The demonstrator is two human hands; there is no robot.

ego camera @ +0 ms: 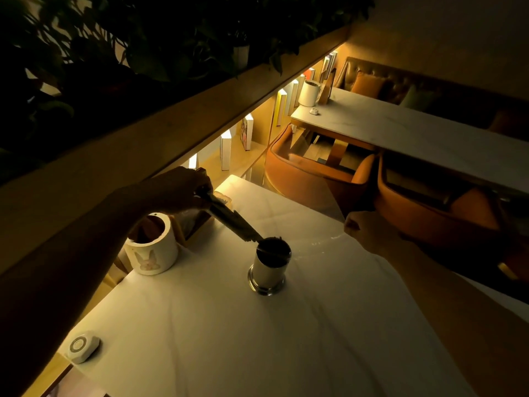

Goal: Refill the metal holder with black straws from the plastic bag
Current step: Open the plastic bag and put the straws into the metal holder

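The metal holder [268, 267] stands upright on the white table [229, 339], a shiny cylinder with a flared base and a dark inside. My left hand [177, 190] grips the upper end of a bundle of black straws [232, 219], which slants down to the right; its lower end touches the holder's rim. Whether a plastic bag wraps the bundle is too dark to tell. My right hand [365, 232] hovers at the table's right edge with fingers curled, and nothing shows in it.
A white cup with a rabbit picture [151, 249] stands left of the holder, a wooden tray [197, 224] behind it. A white call button [83, 346] lies at the near left corner. Orange chairs [315, 173] and another table [400, 124] stand beyond; a wooden ledge with plants runs along the left.
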